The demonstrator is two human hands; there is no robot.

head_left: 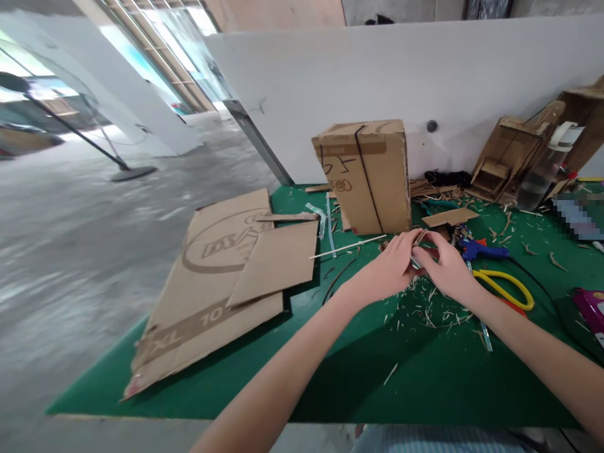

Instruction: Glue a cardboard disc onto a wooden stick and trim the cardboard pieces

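Note:
Both my hands meet over the green table (358, 358), just in front of an upright cardboard box (365, 176). My left hand (394, 267) pinches a small brown cardboard strip (419, 236) with fingers closed. My right hand (446, 267) is closed too, gripping the same small piece along with what looks like a thin blade or stick. Thin wood and cardboard shavings (431, 311) lie scattered under the hands. A long thin stick (346, 246) lies just left of my left hand.
Flat cardboard sheets (221, 283) hang over the table's left edge. A blue glue gun (484, 251) and yellow-handled scissors (507, 286) lie to the right. A cardboard model (507, 157) and a plastic bottle (547, 167) stand against the white partition (425, 75). A pink object (592, 308) sits at far right.

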